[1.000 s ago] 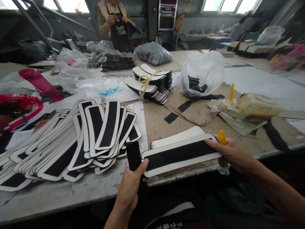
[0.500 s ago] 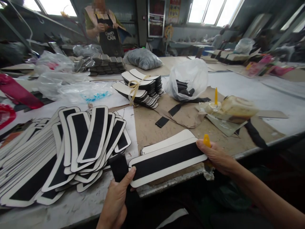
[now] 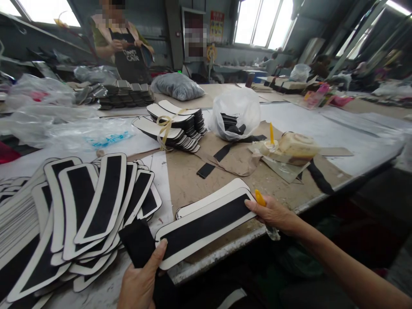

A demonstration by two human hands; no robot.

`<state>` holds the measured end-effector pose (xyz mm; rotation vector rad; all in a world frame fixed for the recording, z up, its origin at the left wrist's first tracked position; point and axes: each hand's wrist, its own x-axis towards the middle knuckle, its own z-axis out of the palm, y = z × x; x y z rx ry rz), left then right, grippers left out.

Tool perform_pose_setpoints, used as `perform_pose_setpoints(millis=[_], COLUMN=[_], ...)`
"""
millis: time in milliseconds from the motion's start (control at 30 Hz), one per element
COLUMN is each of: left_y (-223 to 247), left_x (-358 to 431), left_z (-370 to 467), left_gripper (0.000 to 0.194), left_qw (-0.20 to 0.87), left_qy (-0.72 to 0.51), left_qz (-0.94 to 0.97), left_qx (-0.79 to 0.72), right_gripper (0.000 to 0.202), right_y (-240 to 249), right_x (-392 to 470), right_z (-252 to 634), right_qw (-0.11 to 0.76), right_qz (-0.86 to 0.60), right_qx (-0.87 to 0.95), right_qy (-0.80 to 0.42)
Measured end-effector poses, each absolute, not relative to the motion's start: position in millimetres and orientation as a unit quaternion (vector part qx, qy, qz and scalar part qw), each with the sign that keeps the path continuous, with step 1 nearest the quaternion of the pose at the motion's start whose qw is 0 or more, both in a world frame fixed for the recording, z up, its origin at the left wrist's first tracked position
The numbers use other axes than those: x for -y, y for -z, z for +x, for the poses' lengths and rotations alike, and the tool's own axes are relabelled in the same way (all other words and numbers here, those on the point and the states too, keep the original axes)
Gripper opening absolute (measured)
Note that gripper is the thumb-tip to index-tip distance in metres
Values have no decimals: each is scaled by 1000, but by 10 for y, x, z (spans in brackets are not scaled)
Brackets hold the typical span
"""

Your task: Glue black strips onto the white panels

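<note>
A white-edged strip with a black band is held at both ends above the table's front edge. My left hand pinches its left end, thumb on top, with black fabric by the fingers. My right hand grips the right end and also has a yellow-handled tool in it. Behind the held strip lies a white piece on brown paper. At the left, a large heap of similar banded strips is spread out.
Beyond are a tied stack of white pieces, a plastic bag of black pieces, and a glue container with a yellow stick. A person in a dark apron stands across the table. Clear plastic bags lie left.
The view has turned right, so things appear further left. Both hands still hold the strip, which looks much the same, with its right end slightly more raised.
</note>
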<state>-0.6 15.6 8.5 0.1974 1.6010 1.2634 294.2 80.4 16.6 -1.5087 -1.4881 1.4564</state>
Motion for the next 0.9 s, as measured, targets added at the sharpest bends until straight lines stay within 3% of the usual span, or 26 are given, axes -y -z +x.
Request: perform_pose_setpoints(millis=[400,733,900], left_y=[-171,-67,-62], left_x=[-145,-112,-132], left_z=[30,23,-17], left_gripper=[39,27,27], left_qw=[542,495,514], left_qy=[-527,-528,-508], left_qz=[55,118,94], left_qx=[-653,-680,-685], right_gripper=[46,35,35], right_y=[-250,-224,-258], right_x=[-739,-806,-786], right_z=[2857,2925,2877], right_qw=[383,305,331], right_qz=[-519,-589,-542], right_qx=[389,546,490], right_qy=[-657,-511,-598])
